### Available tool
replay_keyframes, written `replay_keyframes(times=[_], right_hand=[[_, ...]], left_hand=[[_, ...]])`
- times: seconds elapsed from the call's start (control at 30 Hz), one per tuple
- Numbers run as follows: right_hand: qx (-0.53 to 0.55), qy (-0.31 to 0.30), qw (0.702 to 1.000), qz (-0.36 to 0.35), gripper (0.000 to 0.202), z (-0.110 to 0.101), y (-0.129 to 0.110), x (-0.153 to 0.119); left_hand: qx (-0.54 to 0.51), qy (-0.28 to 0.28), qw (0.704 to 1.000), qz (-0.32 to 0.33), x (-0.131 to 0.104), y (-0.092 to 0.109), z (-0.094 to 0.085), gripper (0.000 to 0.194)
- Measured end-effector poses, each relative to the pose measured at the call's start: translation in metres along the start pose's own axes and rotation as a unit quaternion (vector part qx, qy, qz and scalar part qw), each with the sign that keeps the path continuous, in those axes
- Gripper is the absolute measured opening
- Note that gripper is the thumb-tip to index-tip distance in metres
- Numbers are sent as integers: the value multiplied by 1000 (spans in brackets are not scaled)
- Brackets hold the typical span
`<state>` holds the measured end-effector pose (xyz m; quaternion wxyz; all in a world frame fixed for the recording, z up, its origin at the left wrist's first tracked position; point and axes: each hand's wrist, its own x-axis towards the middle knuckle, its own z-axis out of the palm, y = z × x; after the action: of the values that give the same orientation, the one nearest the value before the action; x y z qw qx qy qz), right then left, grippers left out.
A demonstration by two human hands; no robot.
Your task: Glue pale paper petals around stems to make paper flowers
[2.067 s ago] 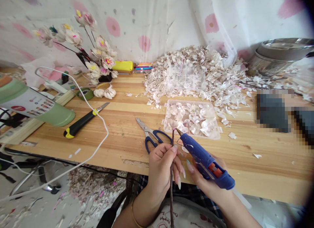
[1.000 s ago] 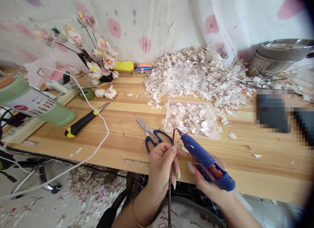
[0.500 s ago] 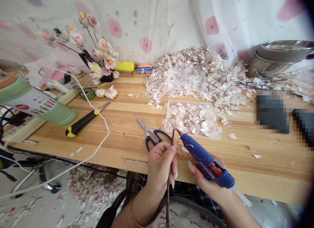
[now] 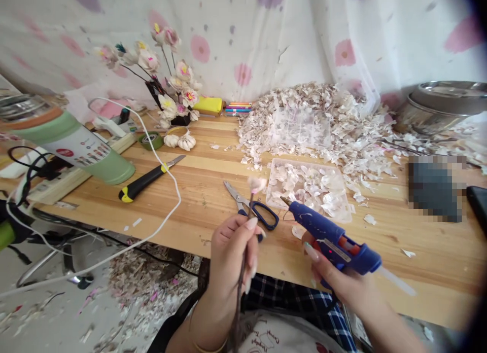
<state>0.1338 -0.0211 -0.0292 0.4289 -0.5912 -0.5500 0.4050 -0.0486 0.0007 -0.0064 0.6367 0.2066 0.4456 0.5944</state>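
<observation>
My left hand (image 4: 234, 251) is closed round a thin dark twig (image 4: 243, 264), held upright, with a small pale pinkish petal tuft (image 4: 257, 184) at its top. My right hand (image 4: 335, 274) grips a blue hot glue gun (image 4: 327, 231); a clear glue stick (image 4: 397, 281) pokes from its back end. The gun's nozzle points up and left, apart from the twig. Behind the left hand lie scissors (image 4: 266, 214) with dark blue handles. A clear plastic box (image 4: 271, 190) of whitish petals sits just beyond the nozzle.
A large heap of pale flakes (image 4: 353, 130) covers the back, with a clear lid (image 4: 300, 127) on it. At left are a utility knife (image 4: 146, 182), white cable (image 4: 175, 206), green tumbler (image 4: 91, 150), tape roll (image 4: 150, 140) and flower arrangement (image 4: 178, 99). Metal pots (image 4: 429, 112) stand back right.
The glue gun's nozzle has drawn away from the twig's top to the right. My left hand with the twig has shifted left, and the petal tuft shows clearly. The view has turned slightly.
</observation>
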Motion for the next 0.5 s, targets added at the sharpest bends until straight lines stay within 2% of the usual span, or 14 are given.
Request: replay_keyframes(times=[0.1,0.2,0.27,0.33,0.43,0.5], right_hand=[[42,-78,996,27,28,-4,-29,22],[46,-193,980,-30,23,12,-69,68],[13,-220,974,-60,14,40,-92,106],[-69,-234,967,-72,16,77,-106,142],[-104,-253,959,-74,25,136,-108,184],[-112,-274,952,-75,23,168,-100,199]], left_hand=[[-37,37,997,59,-2,22,-11,20],[-55,61,992,97,-7,38,-16,17],[-54,66,991,106,-11,42,-16,18],[-47,73,990,108,-14,43,-14,19],[-34,85,991,101,-16,41,-14,19],[-30,89,990,102,-14,39,-17,20]])
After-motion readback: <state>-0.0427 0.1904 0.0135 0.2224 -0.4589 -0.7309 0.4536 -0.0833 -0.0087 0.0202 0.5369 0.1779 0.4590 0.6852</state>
